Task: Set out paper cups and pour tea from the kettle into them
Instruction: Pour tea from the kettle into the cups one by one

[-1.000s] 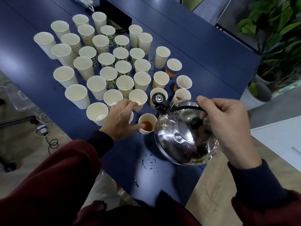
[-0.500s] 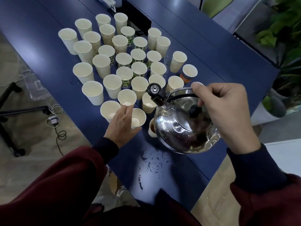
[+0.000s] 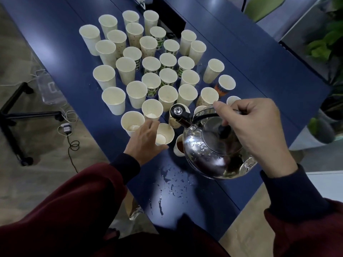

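Several white paper cups stand packed together on the dark blue table. My left hand wraps round the near side of an empty paper cup in the front row. Just right of it stands a cup holding brown tea, half hidden by the steel kettle. My right hand grips the kettle's black handle and holds it above the table, spout pointing toward the cups. No liquid is seen leaving the spout.
Spilled drops lie on the table near its front edge. A black chair base and a cable with a plug are on the floor at left. Potted plants stand at right, past the table's edge.
The kettle has shifted left and now covers part of the tea cup. My left hand has slid back along the front cup, uncovering its mouth. The view moved too.
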Motion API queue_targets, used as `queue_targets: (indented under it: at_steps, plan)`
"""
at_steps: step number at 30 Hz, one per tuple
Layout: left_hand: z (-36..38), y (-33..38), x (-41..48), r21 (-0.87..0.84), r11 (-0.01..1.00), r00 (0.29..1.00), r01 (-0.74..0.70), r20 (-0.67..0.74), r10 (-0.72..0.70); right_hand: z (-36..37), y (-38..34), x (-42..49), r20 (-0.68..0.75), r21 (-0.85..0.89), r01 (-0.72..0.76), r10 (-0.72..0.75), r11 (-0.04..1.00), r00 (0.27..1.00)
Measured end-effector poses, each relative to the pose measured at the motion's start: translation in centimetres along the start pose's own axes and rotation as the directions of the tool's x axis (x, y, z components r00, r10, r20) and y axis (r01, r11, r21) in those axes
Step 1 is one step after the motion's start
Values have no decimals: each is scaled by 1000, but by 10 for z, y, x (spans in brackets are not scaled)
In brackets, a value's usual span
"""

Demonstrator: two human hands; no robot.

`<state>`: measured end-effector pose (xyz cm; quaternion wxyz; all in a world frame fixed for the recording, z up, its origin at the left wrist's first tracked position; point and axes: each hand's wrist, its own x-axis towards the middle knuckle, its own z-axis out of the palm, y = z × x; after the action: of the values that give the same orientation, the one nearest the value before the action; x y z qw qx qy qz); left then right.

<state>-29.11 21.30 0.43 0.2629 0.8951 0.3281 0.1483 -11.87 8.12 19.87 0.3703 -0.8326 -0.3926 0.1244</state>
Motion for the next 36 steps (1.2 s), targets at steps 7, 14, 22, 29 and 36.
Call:
queue_targets:
  at_steps: [7,14,22,29,36]
  plan:
    - [-3,-3,2,-39,999,999,-17,30,18,-3,4,-2,15,-48,-17,18,999,1000]
    - [-4,-7,3,-54,998,999,-29,36,31,-5,4,-6,28,-56,-30,32,998,999]
    - [-3,-7,5,-53,998,998,-28,60,31,-5,4,-8,26,-61,-39,41,997,999]
    - [-6,-8,7,-42,998,994,-41,98,45,-6,0,-11,61,9,-94,93,996,994]
    - [-15,-2,10,-23,997,994,-75,80,77,-5,0,-8,42,188,-256,253,948,967]
